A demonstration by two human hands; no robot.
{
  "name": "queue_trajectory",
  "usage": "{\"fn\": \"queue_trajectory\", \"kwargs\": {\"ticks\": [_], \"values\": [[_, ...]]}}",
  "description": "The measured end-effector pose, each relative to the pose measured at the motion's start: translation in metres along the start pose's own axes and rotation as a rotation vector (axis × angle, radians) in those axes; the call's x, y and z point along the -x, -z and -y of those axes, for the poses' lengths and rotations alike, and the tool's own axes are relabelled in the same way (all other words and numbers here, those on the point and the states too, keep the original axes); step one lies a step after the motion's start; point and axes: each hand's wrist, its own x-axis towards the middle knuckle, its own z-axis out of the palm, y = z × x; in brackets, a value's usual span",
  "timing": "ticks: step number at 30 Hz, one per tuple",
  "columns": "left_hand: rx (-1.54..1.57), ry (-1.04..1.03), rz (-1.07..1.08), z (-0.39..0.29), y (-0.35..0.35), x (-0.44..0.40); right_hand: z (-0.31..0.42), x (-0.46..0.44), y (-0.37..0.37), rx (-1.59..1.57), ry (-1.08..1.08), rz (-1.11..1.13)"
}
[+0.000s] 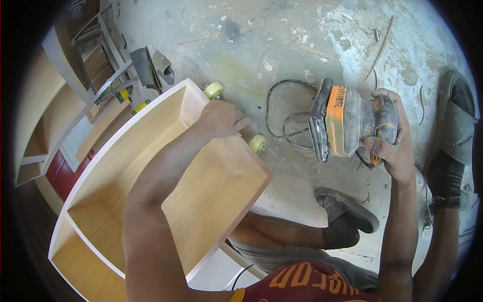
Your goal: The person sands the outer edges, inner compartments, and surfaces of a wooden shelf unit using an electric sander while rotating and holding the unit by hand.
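My right hand [395,136] is wrapped around the grip of an orange and grey electric sander [347,121], raised above the floor with its flat black pad turned left. A curved wooden cabinet [236,156] with pale edges lies tilted at my left, its compartments facing up. Over its caster end bends my left hand [221,120], gripping the edge board, with some fingertips hidden behind it. Two pale green caster wheels, an upper caster [214,90] and a lower caster [258,144], stick out on either side of that hand.
A black cord [269,105] loops on the dusty concrete floor [302,45] behind the sander. My sandalled feet, including the nearer sandal [352,209], rest close by. At the far left stand another curved wooden piece [40,100] and scattered boards, with dark offcuts [146,68] beside them.
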Motion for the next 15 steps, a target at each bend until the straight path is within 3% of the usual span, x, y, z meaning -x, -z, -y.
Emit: {"fn": "queue_trajectory", "kwargs": {"ticks": [2,3,5,9,11,13,14,15], "values": [[0.026,0.042,-0.196,-0.002,-0.010,0.000,0.000,0.001,0.000,0.023,-0.003,-0.006],[0.027,0.040,-0.187,-0.001,-0.018,0.000,0.000,0.002,0.000,0.019,-0.011,-0.008],[0.086,0.001,-0.438,0.000,-0.027,-0.002,0.000,0.001,0.002,0.119,-0.055,-0.012],[0.167,0.008,-0.487,-0.005,-0.025,0.001,0.001,0.001,0.006,0.102,-0.047,-0.012],[0.672,0.399,-0.695,-0.008,-0.012,0.002,0.001,0.001,0.006,0.038,0.057,0.002],[0.637,0.423,-0.786,0.024,0.032,0.003,0.002,0.000,0.010,0.020,0.053,-0.007],[0.639,0.431,-0.777,0.035,0.044,0.004,0.001,0.000,0.009,-0.004,0.054,-0.005],[0.426,0.278,-0.596,0.044,0.053,0.005,0.000,0.002,0.008,-0.007,0.046,0.000]]}}
